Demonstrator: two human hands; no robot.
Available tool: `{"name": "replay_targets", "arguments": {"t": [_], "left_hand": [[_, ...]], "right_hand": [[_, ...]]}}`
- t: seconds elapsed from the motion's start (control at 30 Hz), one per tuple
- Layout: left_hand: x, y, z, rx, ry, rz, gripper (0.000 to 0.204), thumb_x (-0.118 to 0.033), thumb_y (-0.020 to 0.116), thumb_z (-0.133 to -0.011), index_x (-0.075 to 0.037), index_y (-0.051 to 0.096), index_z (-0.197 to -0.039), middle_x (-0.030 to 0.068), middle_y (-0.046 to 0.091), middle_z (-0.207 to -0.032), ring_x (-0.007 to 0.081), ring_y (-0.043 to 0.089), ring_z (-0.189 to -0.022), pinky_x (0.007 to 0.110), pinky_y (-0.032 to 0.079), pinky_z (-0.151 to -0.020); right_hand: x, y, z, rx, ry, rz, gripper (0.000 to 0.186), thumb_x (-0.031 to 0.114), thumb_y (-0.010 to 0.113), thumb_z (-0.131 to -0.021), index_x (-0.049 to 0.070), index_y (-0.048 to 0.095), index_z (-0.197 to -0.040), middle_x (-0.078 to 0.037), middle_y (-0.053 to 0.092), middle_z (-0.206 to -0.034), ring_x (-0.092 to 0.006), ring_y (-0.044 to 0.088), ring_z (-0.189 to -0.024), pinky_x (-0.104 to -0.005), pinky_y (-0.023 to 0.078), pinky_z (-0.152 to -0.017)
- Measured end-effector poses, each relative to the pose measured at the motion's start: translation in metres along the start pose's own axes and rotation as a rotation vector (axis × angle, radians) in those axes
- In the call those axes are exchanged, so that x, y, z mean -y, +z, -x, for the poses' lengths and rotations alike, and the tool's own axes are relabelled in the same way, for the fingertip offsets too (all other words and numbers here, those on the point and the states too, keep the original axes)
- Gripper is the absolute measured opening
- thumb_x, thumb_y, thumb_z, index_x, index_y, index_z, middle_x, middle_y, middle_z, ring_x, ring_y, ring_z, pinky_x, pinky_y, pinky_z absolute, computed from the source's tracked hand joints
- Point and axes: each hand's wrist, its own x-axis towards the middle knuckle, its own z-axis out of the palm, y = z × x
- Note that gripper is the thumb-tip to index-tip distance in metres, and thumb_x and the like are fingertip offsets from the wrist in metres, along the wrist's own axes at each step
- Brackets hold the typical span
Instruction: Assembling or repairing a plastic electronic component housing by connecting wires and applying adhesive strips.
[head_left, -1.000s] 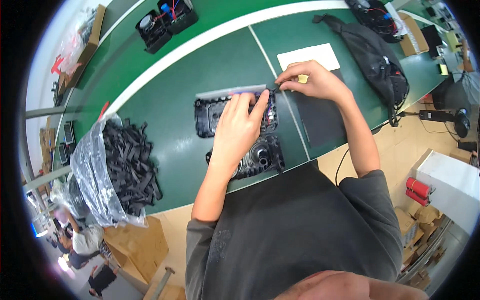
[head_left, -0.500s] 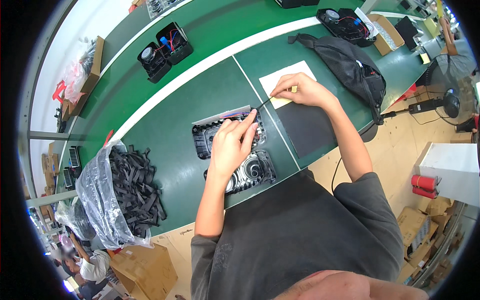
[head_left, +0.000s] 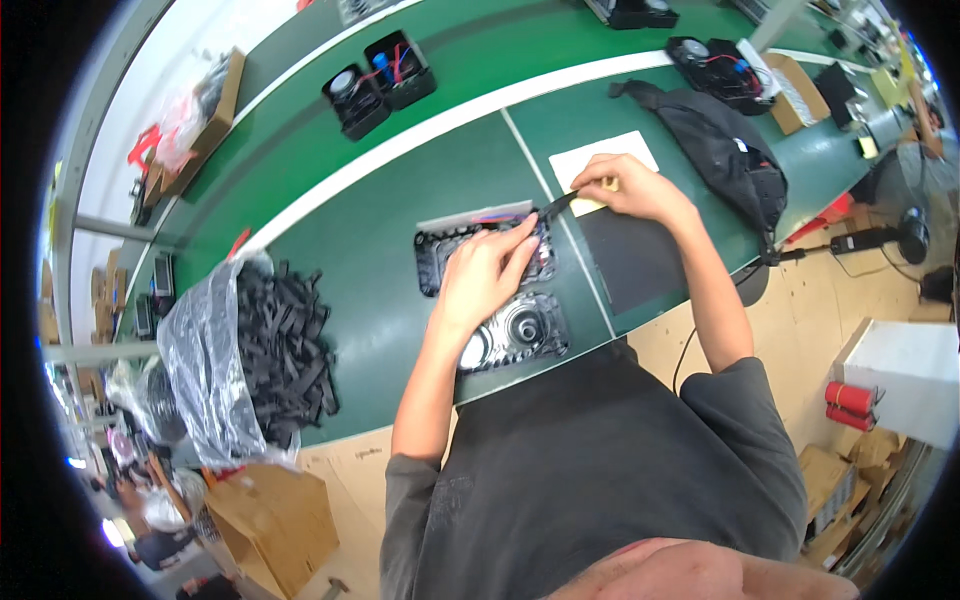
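Observation:
A black plastic housing half (head_left: 428,265) lies open on the green bench, with red and blue wires along its far edge. My left hand (head_left: 485,272) rests over it, fingers stretched, index fingertip pressing at its far right corner. From that corner a thin black strip (head_left: 562,206) runs to my right hand (head_left: 640,188), which pinches its other end between thumb and fingers. A second housing half (head_left: 535,328) with round molded parts lies nearer me, partly covered by my left wrist. Beneath my right hand are a white sheet (head_left: 588,157) and a yellow piece of paper (head_left: 584,208).
Left stands a clear plastic bag (head_left: 205,365) full of black strips (head_left: 285,350). A dark flat sheet (head_left: 632,262) lies beside the housing; a black bag (head_left: 725,140) is farther right. Opened speaker boxes (head_left: 405,85) sit across the white line. A fan (head_left: 905,235) stands right.
The view has shifted, so the bench things sit a little farther right. More of the black strip shows, looking wider between my hands. Both hands keep about the same hold.

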Motion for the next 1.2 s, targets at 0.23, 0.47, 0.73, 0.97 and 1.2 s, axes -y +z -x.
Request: {"name": "replay_targets", "arguments": {"t": [0.23, 0.47, 0.73, 0.97, 1.2], "left_hand": [[0.038, -0.052, 0.062, -0.036, 0.659, -0.255, 0.092, -0.075, 0.083, -0.064, -0.006, 0.070, -0.123, 0.0235, 0.058, -0.142, 0.0445, 0.058, -0.129, 0.061, 0.044, -0.110], [0.094, -0.060, 0.093, 0.122, 0.619, -0.420, 0.092, -0.086, 0.086, -0.048, -0.008, 0.068, -0.092, 0.0215, 0.060, -0.129, 0.0409, 0.058, -0.127, 0.063, 0.029, -0.119], [0.055, -0.030, 0.132, -0.173, 0.421, -0.466, 0.085, -0.085, 0.084, -0.053, -0.008, 0.064, -0.084, 0.0166, 0.063, -0.122, 0.0334, 0.059, -0.118, 0.057, 0.027, -0.113], [0.065, -0.043, 0.157, 0.041, 0.443, -0.586, 0.053, -0.065, 0.084, -0.073, -0.018, 0.067, -0.093, 0.0145, 0.064, -0.121, 0.0307, 0.058, -0.118, 0.052, 0.039, -0.105], [0.066, -0.040, 0.148, -0.203, 0.357, -0.437, 0.051, -0.058, 0.090, -0.060, -0.017, 0.066, -0.078, 0.0173, 0.066, -0.119, 0.0310, 0.058, -0.103, 0.046, 0.039, -0.089]], "right_hand": [[0.012, -0.009, 0.012, 0.066, 0.030, 0.061, 0.024, 0.014, 0.075, -0.096, 0.003, 0.077, -0.117, -0.012, 0.071, -0.113, -0.0281, 0.069, -0.109, -0.0394, 0.055, -0.099], [0.023, -0.006, 0.017, -0.110, -0.015, 0.021, 0.031, 0.018, 0.076, -0.097, 0.006, 0.074, -0.126, -0.011, 0.064, -0.128, -0.0282, 0.062, -0.124, -0.0396, 0.050, -0.108], [0.047, -0.007, 0.010, -0.197, -0.006, 0.107, 0.026, 0.019, 0.078, -0.097, 0.006, 0.076, -0.119, -0.010, 0.068, -0.123, -0.0259, 0.066, -0.112, -0.0375, 0.054, -0.092], [0.049, 0.001, -0.094, -0.099, -0.255, 0.180, 0.030, 0.021, 0.078, -0.097, 0.007, 0.074, -0.123, -0.010, 0.069, -0.122, -0.0246, 0.067, -0.114, -0.0352, 0.054, -0.092], [0.043, 0.081, -0.289, -0.391, -0.531, 0.741, 0.059, 0.054, 0.079, -0.089, 0.017, 0.069, -0.134, -0.015, 0.064, -0.131, -0.0352, 0.054, -0.134, -0.0530, 0.041, -0.113]]}}
